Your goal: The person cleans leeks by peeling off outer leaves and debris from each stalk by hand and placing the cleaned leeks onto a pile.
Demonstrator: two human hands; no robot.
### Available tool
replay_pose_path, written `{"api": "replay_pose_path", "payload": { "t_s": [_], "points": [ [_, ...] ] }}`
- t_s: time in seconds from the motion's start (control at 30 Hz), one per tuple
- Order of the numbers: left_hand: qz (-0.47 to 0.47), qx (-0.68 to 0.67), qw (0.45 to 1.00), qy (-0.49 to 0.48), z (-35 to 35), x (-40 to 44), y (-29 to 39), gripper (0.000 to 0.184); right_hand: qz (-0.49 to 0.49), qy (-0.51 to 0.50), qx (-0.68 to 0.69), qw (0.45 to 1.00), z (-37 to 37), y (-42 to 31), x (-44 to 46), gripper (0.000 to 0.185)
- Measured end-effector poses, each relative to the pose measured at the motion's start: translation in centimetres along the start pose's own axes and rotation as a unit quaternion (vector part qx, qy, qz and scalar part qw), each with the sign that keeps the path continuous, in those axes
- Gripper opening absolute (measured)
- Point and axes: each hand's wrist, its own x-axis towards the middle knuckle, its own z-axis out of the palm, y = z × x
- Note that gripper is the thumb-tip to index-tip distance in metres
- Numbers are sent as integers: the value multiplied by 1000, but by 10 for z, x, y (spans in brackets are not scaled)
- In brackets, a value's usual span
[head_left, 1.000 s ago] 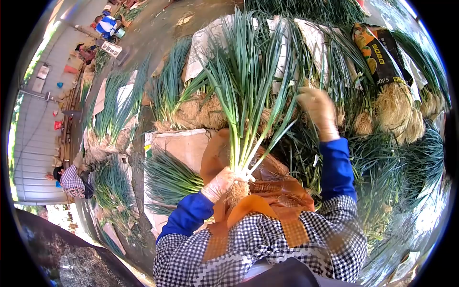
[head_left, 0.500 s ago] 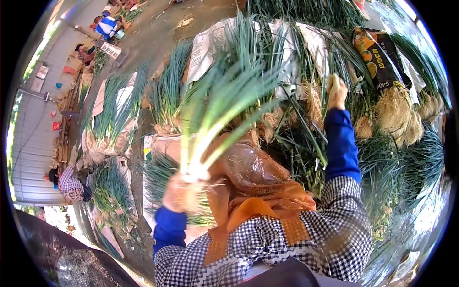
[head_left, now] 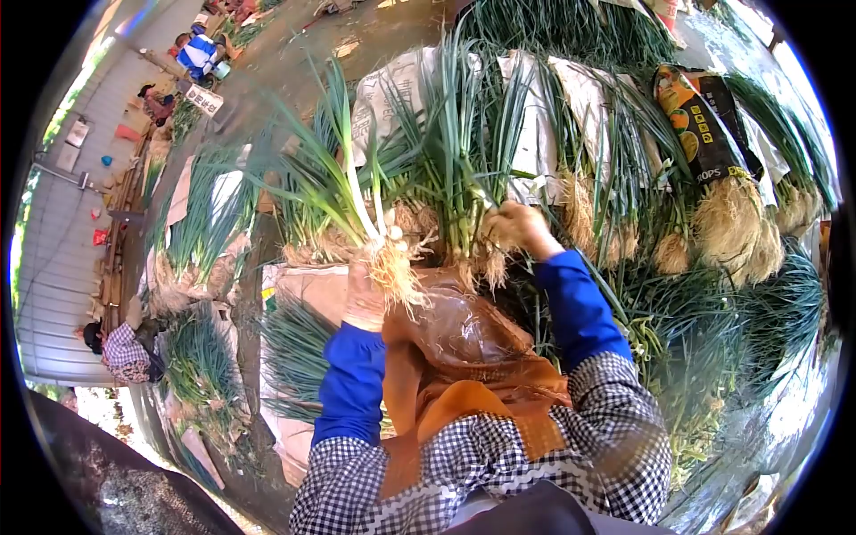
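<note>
While sacks (head_left: 707, 125) partly cover plants (head_left: 729, 225), the left hand (head_left: 363, 299) holds scallions (head_left: 358, 203).

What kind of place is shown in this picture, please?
Probably a covered produce yard or packing shed. Many rooted, onion-like green plants lie in piles, with white sacks among them; pale ribbed panels stand at the left, where another person is beside more piles.

Small black-and-white checks cover the smock (head_left: 343, 486) in front of me, its cuffs (head_left: 584, 308) plain bright blue. The apron (head_left: 464, 323) is orange-brown. Green leaves (head_left: 333, 185) pale to white stems (head_left: 359, 203) above straw-yellow roots (head_left: 396, 275), and the bag (head_left: 704, 129) over there is black with orange prints.
</note>
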Motion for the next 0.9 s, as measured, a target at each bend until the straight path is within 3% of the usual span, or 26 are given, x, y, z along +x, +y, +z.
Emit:
{"api": "replay_pose_path", "payload": {
  "t_s": [0.03,0.1,0.17,0.2,0.23,0.27,0.3,0.33,0.37,0.43,0.47,0.5,0.57,0.6,0.63,0.7,0.77,0.83,0.9],
  "points": [
    [-21,-54,998,0,1,-3,-11,26,-23,18,171,985,-23,0,-19,24],
    [-63,-133,977,-154,-30,6,-38,33,17,101,95,990,-61,11,-50,21],
    [-70,-98,990,80,-26,-6,-81,27,69,85,68,992,-52,49,-71,15],
    [-66,-89,993,45,-9,-13,-101,26,95,75,54,991,-48,68,-82,14],
    [-55,-82,995,9,5,-15,-120,25,128,91,31,987,-56,30,-104,14],
    [-93,-67,993,2,-4,-16,-140,26,40,89,148,984,-36,70,-100,13],
    [-133,-50,990,-1,-14,-20,-159,28,43,61,172,982,-37,44,-121,14],
    [-117,-48,990,54,-7,-20,-182,28,47,33,195,979,-40,16,-142,15],
    [-165,-66,981,81,-22,-19,-196,36,29,25,96,995,-24,36,-144,14],
    [-181,-63,976,98,-11,-23,-213,31,-9,-90,183,979,-7,55,-149,18],
    [-173,-16,976,131,-12,-25,-213,27,-55,-138,128,981,-15,47,-150,22],
    [-171,-15,976,132,-22,-25,-216,27,-16,-146,27,989,-25,33,-144,24],
    [-139,10,986,91,-41,-26,-221,32,160,-87,155,971,-46,13,-124,25],
    [-94,71,986,118,-24,-29,-218,29,118,-4,215,969,-34,17,-106,28],
    [-91,72,986,116,-22,-28,-219,29,115,58,111,985,-28,21,-92,37],
    [-105,115,980,124,-23,-29,-226,28,-6,109,-109,988,-8,19,-62,47],
    [-89,186,969,137,-34,-27,-232,26,45,11,-291,956,8,2,-34,50],
    [-86,229,958,152,-36,-24,-234,22,-23,30,-332,942,30,29,-12,44],
    [-62,231,956,169,-31,-22,-232,19,-24,75,-366,927,33,19,-18,41]
  ]
}}
